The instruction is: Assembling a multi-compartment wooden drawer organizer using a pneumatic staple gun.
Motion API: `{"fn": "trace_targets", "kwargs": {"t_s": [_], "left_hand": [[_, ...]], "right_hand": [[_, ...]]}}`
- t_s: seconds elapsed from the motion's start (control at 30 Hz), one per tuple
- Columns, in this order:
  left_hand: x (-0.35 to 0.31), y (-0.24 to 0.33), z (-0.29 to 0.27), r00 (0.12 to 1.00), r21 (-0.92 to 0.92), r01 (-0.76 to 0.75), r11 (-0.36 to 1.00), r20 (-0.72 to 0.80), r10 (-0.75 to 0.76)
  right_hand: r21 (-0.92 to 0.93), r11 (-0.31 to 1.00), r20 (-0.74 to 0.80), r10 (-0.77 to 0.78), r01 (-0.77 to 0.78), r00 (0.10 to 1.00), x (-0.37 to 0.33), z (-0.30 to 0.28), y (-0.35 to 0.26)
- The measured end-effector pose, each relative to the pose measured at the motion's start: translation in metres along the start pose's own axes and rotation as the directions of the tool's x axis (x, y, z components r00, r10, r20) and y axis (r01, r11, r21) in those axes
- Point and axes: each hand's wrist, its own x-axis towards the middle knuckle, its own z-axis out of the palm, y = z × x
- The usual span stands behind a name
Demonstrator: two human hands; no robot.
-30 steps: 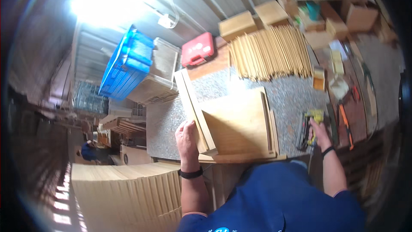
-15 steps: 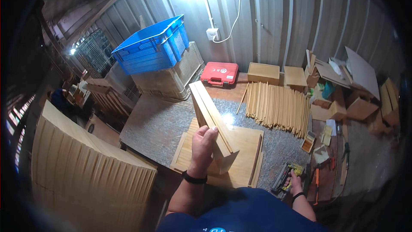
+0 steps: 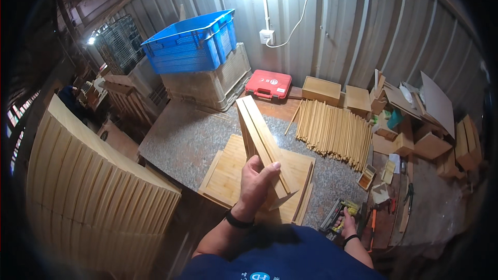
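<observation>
My left hand (image 3: 255, 184) is closed round a pale wooden box (image 3: 262, 142), which stands tilted on edge with a groove along its upper side. Under it lies a flat wooden board (image 3: 223, 172) with strips along its edges. At the lower right my right hand (image 3: 348, 224) grips a yellow and black nail gun (image 3: 336, 216), low over the speckled tabletop. A dark strip (image 3: 304, 192) runs along the board's right edge. My left hand hides part of the box.
A stack of wooden panels (image 3: 98, 186) stands at left. Behind are a blue crate (image 3: 189, 46) on a grey crate (image 3: 202, 85) and a red case (image 3: 268, 84). Thin wooden sticks (image 3: 334, 132) lie to the right, near small boxes (image 3: 367, 176) and an orange-handled tool (image 3: 373, 225).
The view has shifted slightly. My left hand has moved a little to the right over the board with the wooden box. My right hand still holds the nail gun.
</observation>
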Motion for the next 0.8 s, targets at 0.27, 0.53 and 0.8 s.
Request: {"fn": "trace_targets", "kwargs": {"t_s": [0.27,0.53,0.8], "left_hand": [[-0.006,-0.002,-0.012,0.994,0.043,-0.005,0.999,-0.106,0.010],[-0.013,-0.010,-0.017,0.979,0.051,-0.142,0.989,-0.143,0.148],[-0.015,-0.002,-0.032,0.984,0.025,-0.127,0.992,-0.124,0.129]], "right_hand": [[-0.035,0.999,-0.003,-0.004,0.004,1.000,-0.004,0.002,-0.003],[-0.110,0.994,0.057,0.029,-0.023,0.998,-0.001,-0.001,-0.005],[-0.125,0.992,0.051,0.034,-0.027,0.998,-0.011,0.010,-0.006]]}}
